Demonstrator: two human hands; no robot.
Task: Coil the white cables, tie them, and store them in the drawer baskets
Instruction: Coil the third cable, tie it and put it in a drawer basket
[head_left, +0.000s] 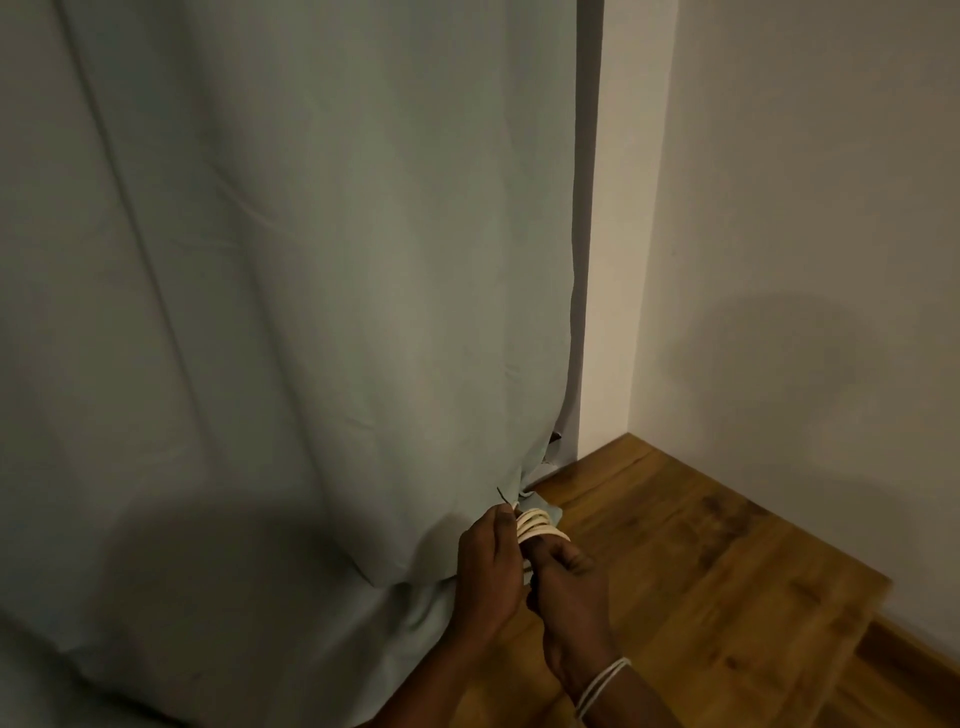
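Note:
A coil of white cable shows as several loops between my two hands, low and right of centre. My left hand grips the coil from the left, and a thin dark tie end sticks out above its fingers. My right hand closes on the coil's lower part from the right. Most of the coil is hidden behind the fingers. No drawer or basket is in sight.
A pale green curtain hangs over the left and centre, bulging out just behind my hands. A wooden surface lies to the right, ending at a white wall corner. White thread circles my right wrist.

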